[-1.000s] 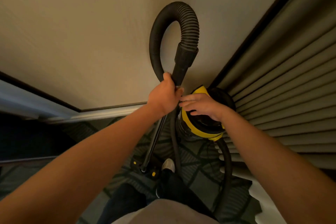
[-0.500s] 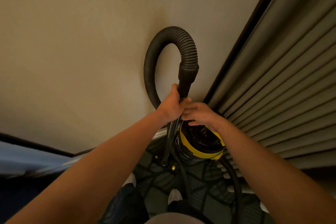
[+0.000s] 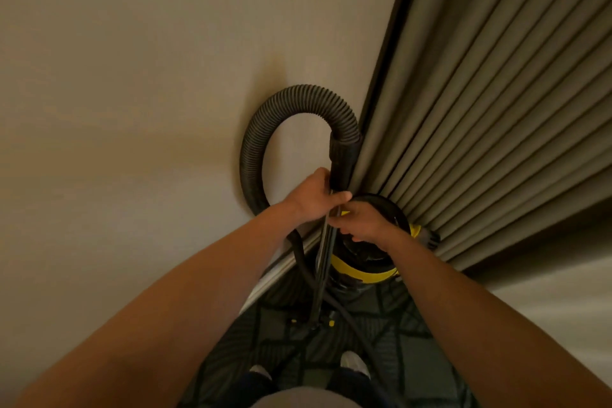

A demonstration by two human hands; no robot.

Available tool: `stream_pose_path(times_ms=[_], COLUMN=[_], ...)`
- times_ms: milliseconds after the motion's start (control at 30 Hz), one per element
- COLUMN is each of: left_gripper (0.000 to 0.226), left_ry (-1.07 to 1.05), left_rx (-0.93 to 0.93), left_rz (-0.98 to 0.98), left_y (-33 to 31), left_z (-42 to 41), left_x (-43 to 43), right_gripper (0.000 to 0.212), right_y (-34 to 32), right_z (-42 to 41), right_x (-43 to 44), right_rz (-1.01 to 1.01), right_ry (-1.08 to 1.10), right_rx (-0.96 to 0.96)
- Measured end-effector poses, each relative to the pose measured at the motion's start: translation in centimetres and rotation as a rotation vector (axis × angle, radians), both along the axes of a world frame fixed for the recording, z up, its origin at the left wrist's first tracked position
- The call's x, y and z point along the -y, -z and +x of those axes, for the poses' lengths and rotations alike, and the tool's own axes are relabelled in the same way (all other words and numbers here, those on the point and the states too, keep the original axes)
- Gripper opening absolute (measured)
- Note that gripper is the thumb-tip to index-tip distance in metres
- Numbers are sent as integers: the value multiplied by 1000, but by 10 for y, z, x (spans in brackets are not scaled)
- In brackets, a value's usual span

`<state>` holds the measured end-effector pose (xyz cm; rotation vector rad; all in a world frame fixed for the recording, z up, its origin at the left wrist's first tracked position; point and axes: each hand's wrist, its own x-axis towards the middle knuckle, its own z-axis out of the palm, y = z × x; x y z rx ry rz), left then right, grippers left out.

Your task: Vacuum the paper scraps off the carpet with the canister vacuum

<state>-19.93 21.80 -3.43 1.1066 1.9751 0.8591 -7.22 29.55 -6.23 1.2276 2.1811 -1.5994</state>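
The yellow and black canister vacuum stands on the patterned carpet in a corner between wall and curtain. Its ribbed black hose loops up against the wall and joins the wand, which runs down to the floor head. My left hand grips the wand just below the hose cuff. My right hand is over the canister top, beside the wand, with its fingers curled; what they hold is hidden. No paper scraps are visible.
A beige wall fills the left and top. A pleated curtain hangs close on the right, touching the canister. A pale baseboard runs along the wall's foot. My shoes stand on the carpet just behind the floor head.
The view has tilted up and swung, so the hose and canister sit lower and further right. My right hand has slid from the canister's top toward the wand. My left hand keeps its grip.
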Motion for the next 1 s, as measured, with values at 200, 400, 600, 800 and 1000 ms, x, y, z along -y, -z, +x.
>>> stream_pose_path(times_ms=[200, 400, 600, 800, 1000], left_gripper=[52, 54, 75, 77, 73], left_ry=[-50, -260, -523, -654, -694], left_rx=[6, 30, 65, 116, 143], left_rz=[34, 6, -66, -73, -47], left_y=[-14, -18, -23, -26, -39], left_z=[8, 35, 73, 106, 135], left_x=[-2, 4, 9, 19, 34], right_gripper=[29, 27, 60, 52, 60], right_y=[-12, -19, -17, -15, -21], right_z=[8, 18, 39, 65, 96], right_x=[-3, -13, -27, -37, -31], right_rz=[8, -24, 30, 46, 78], right_ry=[33, -59, -126, -78, 19], right_rx=[-25, -8, -3, -57, -102])
